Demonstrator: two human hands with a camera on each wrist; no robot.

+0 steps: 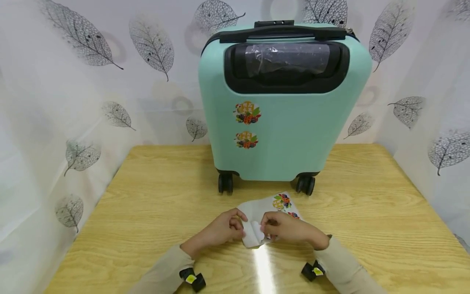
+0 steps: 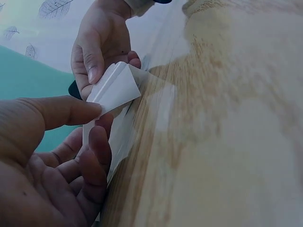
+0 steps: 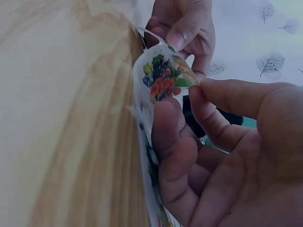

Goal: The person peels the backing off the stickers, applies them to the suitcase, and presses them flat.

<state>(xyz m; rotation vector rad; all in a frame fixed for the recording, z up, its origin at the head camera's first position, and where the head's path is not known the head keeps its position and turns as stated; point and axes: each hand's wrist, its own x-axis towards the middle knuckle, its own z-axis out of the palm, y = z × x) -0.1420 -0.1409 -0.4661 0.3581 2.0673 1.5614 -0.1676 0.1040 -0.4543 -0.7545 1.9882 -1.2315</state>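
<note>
A white sticker sheet (image 1: pixel 253 209) with printed fruit pictures lies on the table before the suitcase, its near part bent up. My left hand (image 1: pixel 227 225) pinches its left edge between thumb and forefinger; the folded white backing (image 2: pixel 122 90) shows in the left wrist view. With thumb and fingertip, my right hand (image 1: pixel 284 226) pinches the edge of a fruit sticker (image 3: pixel 163 80), curled up from the sheet with its white underside toward the head camera. The mint-green suitcase (image 1: pixel 286 130) stands upright behind, bearing an upper fruit sticker (image 1: pixel 247 113) and a lower fruit sticker (image 1: pixel 246 139).
The suitcase rests on black wheels (image 1: pixel 305 184) on the wooden table (image 1: pixel 165 196). Its black handle recess (image 1: pixel 286 83) has clear plastic film over the grip. A white leaf-patterned cloth (image 1: pixel 154 98) hangs behind and at both sides.
</note>
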